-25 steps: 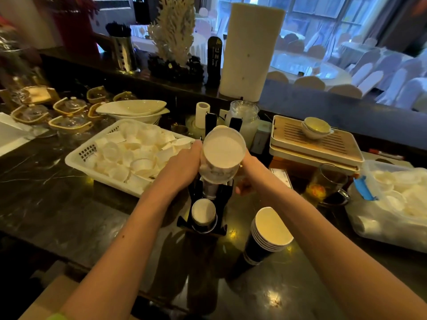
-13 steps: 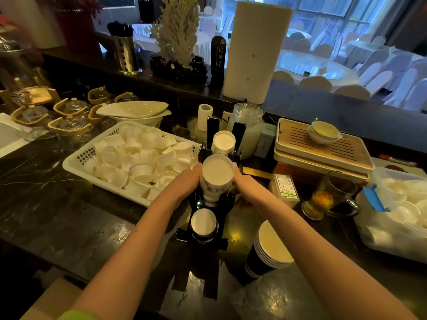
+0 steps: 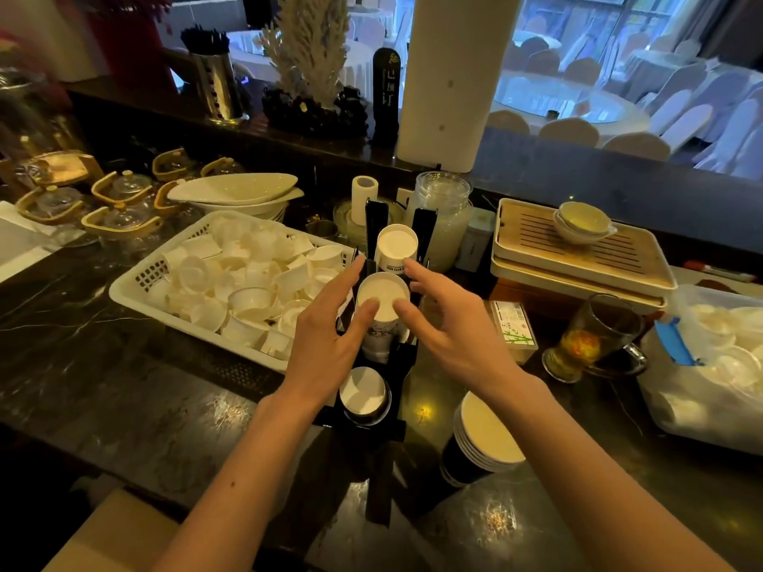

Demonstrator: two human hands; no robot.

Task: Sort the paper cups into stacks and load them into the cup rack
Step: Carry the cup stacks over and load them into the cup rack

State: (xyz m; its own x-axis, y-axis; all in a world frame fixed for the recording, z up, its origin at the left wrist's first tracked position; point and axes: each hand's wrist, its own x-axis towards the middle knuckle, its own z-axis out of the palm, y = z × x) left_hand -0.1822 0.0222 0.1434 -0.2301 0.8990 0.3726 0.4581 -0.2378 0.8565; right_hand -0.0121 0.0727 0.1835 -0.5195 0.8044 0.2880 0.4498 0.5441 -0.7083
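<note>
The black cup rack [image 3: 373,357] is hemmed in: a white basket [image 3: 136,289] of small cups just left, a dark cup stack [image 3: 475,443] near its front right, a small box [image 3: 514,330] and glass mug [image 3: 594,340] further right. Bare countertop [image 3: 124,390] lies open at front left.

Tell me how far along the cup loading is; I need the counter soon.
Done: the black cup rack holds stacks in its far, middle and near slots. In hand: the left hand and right hand, fingers spread, flank the middle stack. Left: the dark cup stack stands on the counter beside the rack.
</note>
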